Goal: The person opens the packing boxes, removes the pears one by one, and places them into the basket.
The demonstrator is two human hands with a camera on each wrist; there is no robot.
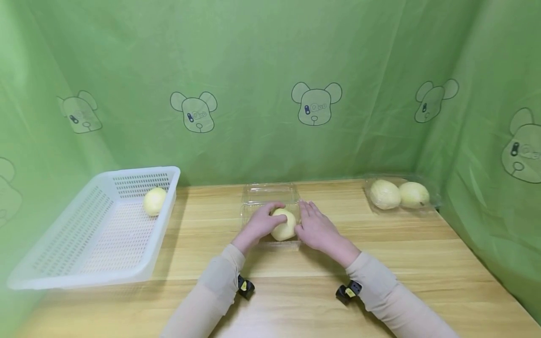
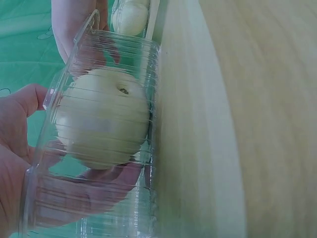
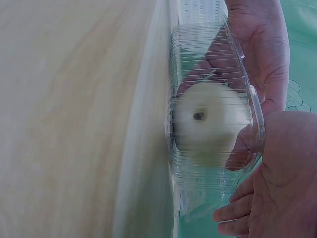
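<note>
Inside clear container (image 1: 250,213), left hand (image 1: 263,221) grips pale fruit (image 1: 286,230); curtain lettering (image 1: 316,108) unreadable.

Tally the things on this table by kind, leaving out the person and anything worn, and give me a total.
Pears: 4
Clear boxes: 2
Basket: 1
Total: 7

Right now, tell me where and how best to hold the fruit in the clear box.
Grip the fruit by its rounded sides, likely best from above left: the box is open on top, its walls flank the fruit, and the right hand is at its right side.
</note>
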